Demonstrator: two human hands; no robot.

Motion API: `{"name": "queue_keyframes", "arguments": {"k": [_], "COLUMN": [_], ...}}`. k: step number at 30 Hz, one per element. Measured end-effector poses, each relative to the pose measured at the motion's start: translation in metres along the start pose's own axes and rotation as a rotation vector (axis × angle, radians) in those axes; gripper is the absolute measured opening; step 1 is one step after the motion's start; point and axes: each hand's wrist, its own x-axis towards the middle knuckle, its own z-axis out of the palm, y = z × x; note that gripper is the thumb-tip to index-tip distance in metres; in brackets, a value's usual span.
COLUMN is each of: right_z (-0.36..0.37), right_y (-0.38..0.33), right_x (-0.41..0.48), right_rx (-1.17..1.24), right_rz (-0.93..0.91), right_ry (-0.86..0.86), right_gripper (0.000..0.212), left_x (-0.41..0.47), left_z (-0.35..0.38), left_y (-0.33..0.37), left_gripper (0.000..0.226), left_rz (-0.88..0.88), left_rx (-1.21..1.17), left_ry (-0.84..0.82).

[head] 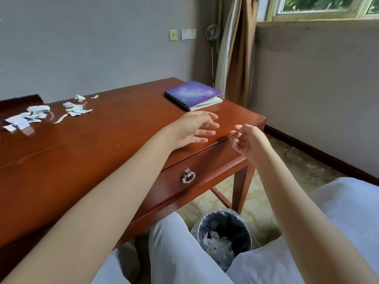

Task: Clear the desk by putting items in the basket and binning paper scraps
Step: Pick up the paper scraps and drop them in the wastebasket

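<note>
- Head view looked down over a reddish wooden desk (86, 152) with both bare arms stretched forward toward its right end.
- The left hand (192, 130) hovered low over the desktop near the front edge, palm down, fingers loosely spread and holding nothing.
- The right hand (245, 140) hung just off the desk's front edge, beside the left hand but apart from it, fingers slightly curled and parted, also empty.
- A purple spiral notebook (193, 95) lay closed on the far right corner of the desk, beyond both hands and not touched by either.
- Torn paper scraps (41, 113) lay scattered on the far left part of the desktop, well apart from the hands.
- A drawer (205, 171) sat shut under the desktop, with a metal ring pull (188, 177) on its front.
- A round bin (223, 236) with a clear plastic liner stood on the floor beside the desk leg, between the person's knees in white trousers, and already held some paper scraps.
- A brown curtain (238, 54) hung in the corner beside a window (320, 7).
</note>
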Motion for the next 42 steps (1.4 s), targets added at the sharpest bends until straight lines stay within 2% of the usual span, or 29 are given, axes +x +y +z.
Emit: {"name": "queue_keyframes", "arguments": {"k": [12, 17, 22, 26, 30, 34, 37, 40, 42], "right_z": [0.154, 0.215, 0.255, 0.286, 0.319, 0.351, 0.373, 0.393, 0.405], "right_y": [0.022, 0.045, 0.081, 0.111, 0.141, 0.168, 0.186, 0.201, 0.208], "right_x": [-0.029, -0.057, -0.091, -0.118, -0.138, -0.147, -0.151, -0.157, -0.163], "right_rx": [-0.305, -0.445, -0.66, -0.792, -0.934, -1.076, -1.164, -1.302, -1.378], "right_rz": [-0.018, -0.019, -0.144, -0.263, -0.467, -0.646, -0.699, -0.778, -0.801], "right_ry": [-0.382, -0.528, -0.816, -1.041, -1.133, -1.149, -1.179, -1.182, -1.191], "right_gripper": [0.023, 0.025, 0.023, 0.022, 0.023, 0.041, 0.053, 0.062, 0.064], "left_x": [-0.068, -0.108, -0.156, -0.205, -0.258, -0.301, -0.319, -0.322, -0.324], "left_z": [-0.128, -0.17, -0.206, -0.238, -0.264, -0.281, -0.287, -0.292, -0.297], "left_y": [-0.021, -0.035, -0.049, -0.06, -0.072, -0.087, -0.099, -0.117, -0.129], "left_gripper": [0.017, 0.017, 0.016, 0.019, 0.029, 0.057, 0.093, 0.123, 0.126], "left_rz": [-0.089, -0.116, -0.138, -0.157, -0.144, -0.31, -0.526, -0.77, -0.811], "left_rx": [0.044, 0.071, 0.074, -0.016, -0.062, 0.19, 0.542, 0.936, 0.951], "left_ry": [0.487, 0.642, 0.779, 0.891, 0.915, 0.711, 0.581, 0.617, 0.715]}}
